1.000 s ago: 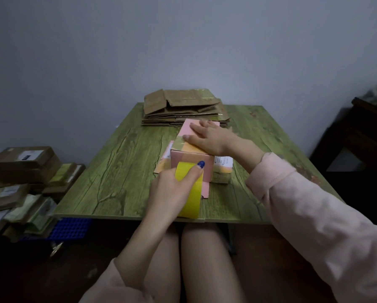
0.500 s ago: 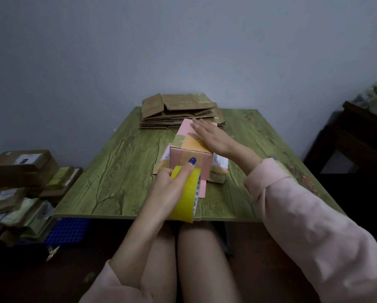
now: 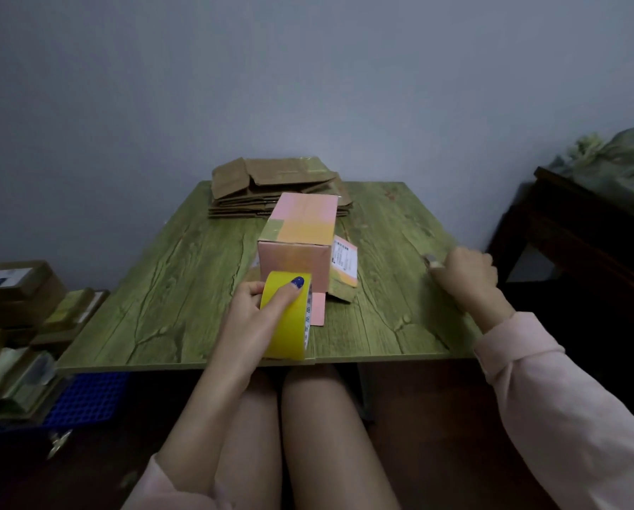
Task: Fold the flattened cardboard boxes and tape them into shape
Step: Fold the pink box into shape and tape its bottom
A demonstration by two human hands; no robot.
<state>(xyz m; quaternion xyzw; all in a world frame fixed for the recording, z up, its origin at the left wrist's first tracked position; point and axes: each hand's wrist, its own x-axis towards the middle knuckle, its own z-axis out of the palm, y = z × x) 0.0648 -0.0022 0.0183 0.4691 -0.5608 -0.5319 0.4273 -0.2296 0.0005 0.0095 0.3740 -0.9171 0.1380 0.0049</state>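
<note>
Pink folded cardboard box point(image 3: 296, 244): mid green wood-grain desk point(image 3: 168, 288), long axis running away from me. My left hand point(image 3: 251, 318) grips a yellow tape roll point(image 3: 289, 318) against its near face. Right hand point(image 3: 464, 276) curled at desk's right edge around something small; I can't identify it. Stack of flattened brown cardboard boxes point(image 3: 271, 185) behind.

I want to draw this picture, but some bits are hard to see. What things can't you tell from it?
All in the head view:
- What the right hand grips: only a small blurred tip shows.
- Words on the white label on the pink box: too small.
- The box's near bottom edge: hidden by the yellow tape roll in the left hand.
- Boxes at the left: cut off by the picture edge, dim.
</note>
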